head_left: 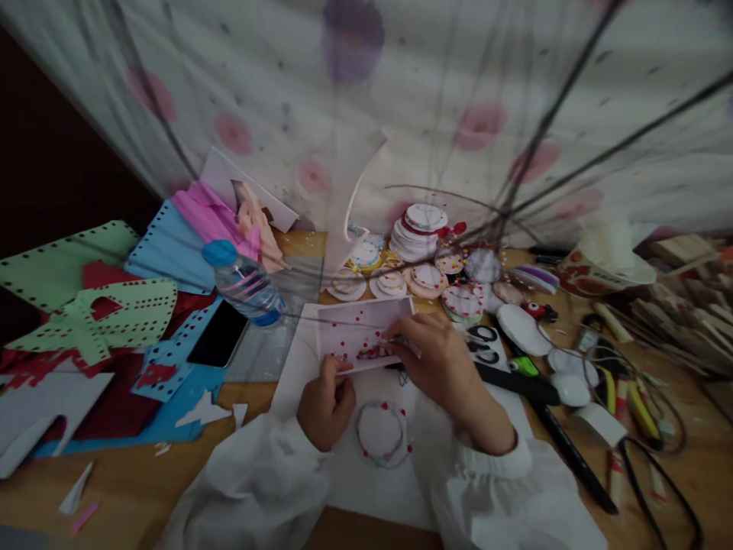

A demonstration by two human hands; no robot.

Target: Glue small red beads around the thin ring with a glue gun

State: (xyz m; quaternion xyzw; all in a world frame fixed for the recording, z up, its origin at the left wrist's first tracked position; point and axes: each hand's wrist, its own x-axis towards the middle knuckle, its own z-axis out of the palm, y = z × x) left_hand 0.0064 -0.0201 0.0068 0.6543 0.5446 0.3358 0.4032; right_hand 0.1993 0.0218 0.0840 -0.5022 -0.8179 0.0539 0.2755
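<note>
Pinching the box point(337, 309), the left hand point(327, 405) offers remaining loose beads point(369, 351) to bunched fingers point(404, 331) of the right hand point(440, 359) — their hold unclear — while the beaded ring point(385, 406) seems almost complete.

Gap at the near side, clutter far and right

Bare wood is stretching along the near-left part of the tabletop point(143, 493), where small paper scraps point(76, 489) are lying low. Between the white sleeves point(257, 477), a gap is leading from the near edge of the white sheet point(343, 489) to a beaded ring point(385, 406). Beyond it, the left hand point(326, 401), right hand point(438, 355) and shallow tray point(332, 321) are blocking. Stacked discs point(424, 229) are crowding the tabletop's far edge; a black pen point(576, 458) and wooden sticks point(687, 279) are obstructing its right side.
</note>
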